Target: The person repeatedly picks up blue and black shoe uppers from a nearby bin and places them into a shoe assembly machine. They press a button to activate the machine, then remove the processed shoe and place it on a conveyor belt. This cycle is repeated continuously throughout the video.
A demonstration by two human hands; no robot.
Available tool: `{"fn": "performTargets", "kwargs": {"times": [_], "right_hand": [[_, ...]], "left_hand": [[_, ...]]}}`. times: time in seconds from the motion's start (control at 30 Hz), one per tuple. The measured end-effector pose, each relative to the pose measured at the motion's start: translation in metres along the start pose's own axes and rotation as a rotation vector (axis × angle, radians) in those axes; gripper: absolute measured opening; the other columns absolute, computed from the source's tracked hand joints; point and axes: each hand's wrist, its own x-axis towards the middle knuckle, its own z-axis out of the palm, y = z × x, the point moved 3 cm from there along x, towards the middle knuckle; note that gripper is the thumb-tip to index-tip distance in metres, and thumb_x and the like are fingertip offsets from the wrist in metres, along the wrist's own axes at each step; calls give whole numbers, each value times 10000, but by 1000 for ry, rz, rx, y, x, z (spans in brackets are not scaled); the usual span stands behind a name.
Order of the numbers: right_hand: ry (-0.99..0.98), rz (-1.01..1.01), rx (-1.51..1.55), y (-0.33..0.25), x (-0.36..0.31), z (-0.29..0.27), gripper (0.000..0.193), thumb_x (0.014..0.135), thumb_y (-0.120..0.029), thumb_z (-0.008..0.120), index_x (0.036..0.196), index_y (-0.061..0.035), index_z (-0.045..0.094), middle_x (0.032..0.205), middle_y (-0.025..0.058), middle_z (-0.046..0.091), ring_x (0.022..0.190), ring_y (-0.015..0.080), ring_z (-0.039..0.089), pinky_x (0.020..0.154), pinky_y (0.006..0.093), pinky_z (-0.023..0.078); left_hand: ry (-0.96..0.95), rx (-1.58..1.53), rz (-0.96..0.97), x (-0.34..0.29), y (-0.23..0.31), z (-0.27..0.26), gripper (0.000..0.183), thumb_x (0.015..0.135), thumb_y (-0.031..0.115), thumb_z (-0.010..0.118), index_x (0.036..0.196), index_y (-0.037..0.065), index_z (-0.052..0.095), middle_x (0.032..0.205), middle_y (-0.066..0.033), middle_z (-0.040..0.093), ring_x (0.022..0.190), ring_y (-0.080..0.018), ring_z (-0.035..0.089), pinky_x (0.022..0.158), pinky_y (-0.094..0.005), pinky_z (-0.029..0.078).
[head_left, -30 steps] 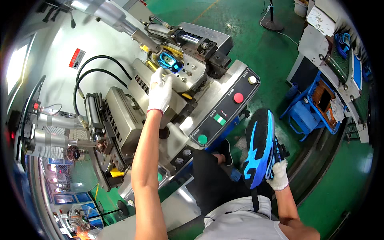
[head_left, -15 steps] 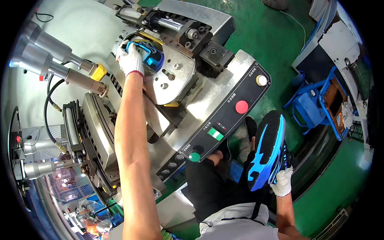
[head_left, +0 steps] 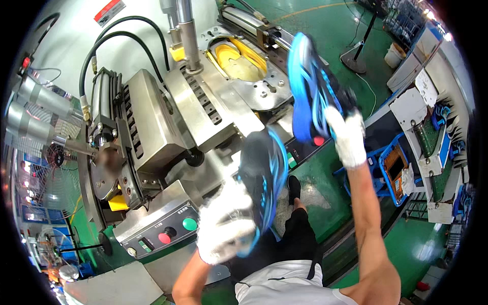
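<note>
My left hand (head_left: 226, 223), in a white knit glove and smeared by motion, grips a black sneaker (head_left: 258, 168) with blue sides in front of my body. My right hand (head_left: 349, 134), also gloved, is closed on a blue sneaker (head_left: 303, 96) with black parts, raised near the machine's right end. Both shoes are apart from the machine and from each other. Beyond them, the machine's metal clamp plate (head_left: 269, 96) surrounds a yellow shoe-shaped pad (head_left: 239, 63), with no shoe on it. My fingertips are partly hidden behind the shoes.
A second press station (head_left: 152, 122) with steel housing stands to the left, its button panel (head_left: 157, 231) facing me. Black hoses arch above it. At right are a blue stool with a tray (head_left: 396, 170) and a rack (head_left: 437, 147). A fan stand (head_left: 356, 61) stands on the green floor.
My left hand has come out of the machine's clamp with a shoe and moved down toward me. The right hand has lifted its shoe up and forward. My view has shifted left.
</note>
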Motion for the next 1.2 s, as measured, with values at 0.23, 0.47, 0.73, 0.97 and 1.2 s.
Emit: {"fn": "performTargets", "kwargs": {"times": [0.23, 0.47, 0.73, 0.97, 1.2], "right_hand": [[-599, -145, -508, -71, 184, 187, 680, 849, -579, 775, 1091, 56, 783, 1021, 164, 793, 925, 239, 740, 856, 357, 564], [-572, -237, -1082, 41, 201, 309, 685, 812, -518, 675, 1202, 41, 739, 1263, 267, 714, 1175, 396, 705, 1008, 442, 563], [-738, -292, -1081, 5, 189, 309, 732, 897, -611, 653, 1176, 62, 726, 1134, 265, 744, 1047, 362, 736, 912, 431, 564], [-372, -783, -421, -20, -75, 173, 672, 890, -281, 779, 1430, 54, 561, 1397, 292, 626, 1318, 455, 603, 1110, 492, 504], [-662, -546, -665, 70, -181, 157, 911, 899, -433, 728, 1600, 16, 357, 1684, 289, 278, 1582, 482, 217, 1305, 566, 165]], "left_hand": [[-267, 42, -553, -197, -10, 25, 422, 788, 0, 645, 1183, 130, 716, 1265, -160, 663, 1280, -432, 607, 1162, -544, 468], [-184, -24, -652, -233, -24, 9, 428, 790, 30, 687, 1207, 116, 730, 1279, -165, 660, 1272, -434, 605, 1166, -556, 453], [-179, -17, -632, -224, -21, 6, 464, 742, 27, 661, 1196, 102, 723, 1278, -165, 652, 1297, -425, 601, 1203, -565, 424], [-133, 12, -595, -232, -23, 17, 393, 792, -5, 678, 1177, 58, 726, 1283, -179, 667, 1294, -398, 604, 1185, -527, 430], [-119, 27, -572, -217, -11, 43, 301, 897, -1, 633, 1192, 15, 694, 1291, -195, 642, 1274, -391, 603, 1130, -478, 460]]}}
